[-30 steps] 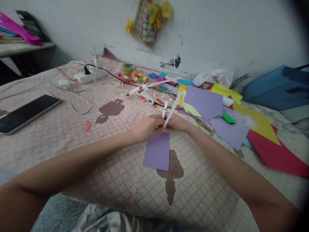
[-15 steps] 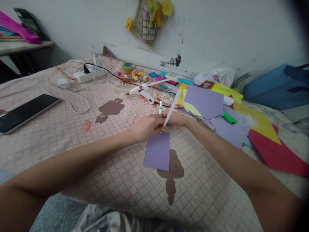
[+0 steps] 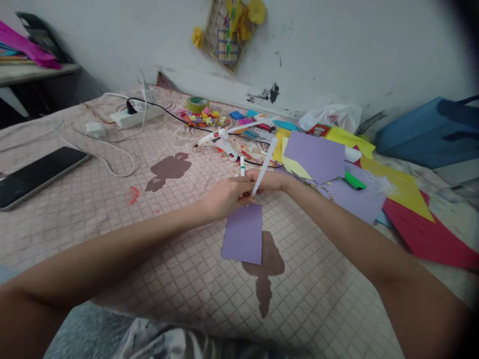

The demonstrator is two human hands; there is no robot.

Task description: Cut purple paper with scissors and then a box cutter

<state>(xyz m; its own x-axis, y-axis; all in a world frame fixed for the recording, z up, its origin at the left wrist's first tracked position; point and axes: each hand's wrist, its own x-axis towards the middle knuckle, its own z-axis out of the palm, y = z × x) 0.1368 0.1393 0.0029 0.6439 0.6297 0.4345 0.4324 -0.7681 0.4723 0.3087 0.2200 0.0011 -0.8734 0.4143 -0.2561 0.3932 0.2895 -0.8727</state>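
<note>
My left hand (image 3: 224, 198) pinches a thin white marker with a green band (image 3: 242, 166), which stands up from the fingers. A narrow white paper strip (image 3: 264, 167) rises at a slant from between my hands, and my right hand (image 3: 270, 180) grips it near its lower end. Just below my fingers, a lilac paper card (image 3: 242, 234) lies flat on the checked bedspread (image 3: 318, 279). A white hot glue gun (image 3: 220, 143) rests a little beyond my hands.
Loose lilac, yellow and red paper sheets (image 3: 314, 157) overlap to the right, with scissors (image 3: 318, 187) partly beneath. A tape roll (image 3: 197, 104), a power strip (image 3: 136, 116) and a dark tablet or phone (image 3: 37, 179) lie farther out. A blue bag (image 3: 426, 134) stands at right.
The marker now leans further left, and the white strip has tilted with it. My hands stay close together, and the whole view has shifted slightly.
</note>
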